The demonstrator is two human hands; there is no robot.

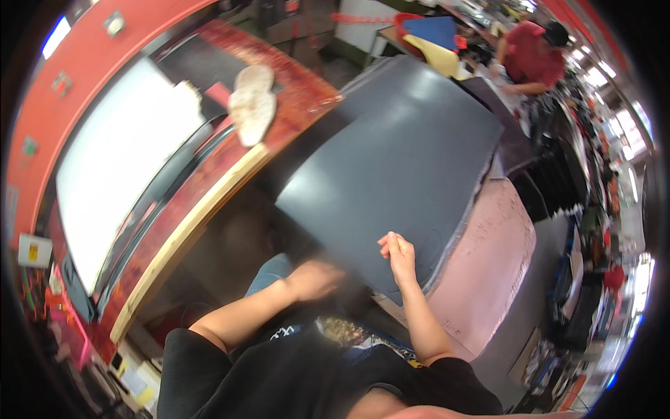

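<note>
A large dark grey sheet (398, 160), smooth and glossy, lies in front of me. My right hand (400, 257) is over its near part, fingers curled together in a pinch; whatever they hold, if anything, is too small to make out. Beside that hand a faint rounded outline (427, 244) shows on the sheet. Motion blurs my left hand (315, 281), which is near the sheet's near left edge; its fingers cannot be read. Under the grey sheet's right side a pink sheet (488, 258) with dark marks along its edge sticks out.
At left stands a red worn table (293, 77) with a pale wooden edge strip (188, 230). A whitish sole-shaped piece (252, 105) and a big white sheet (125, 160) lie on it. A person in a red shirt (534, 59) works at the far right, near dark stacked material (558, 174).
</note>
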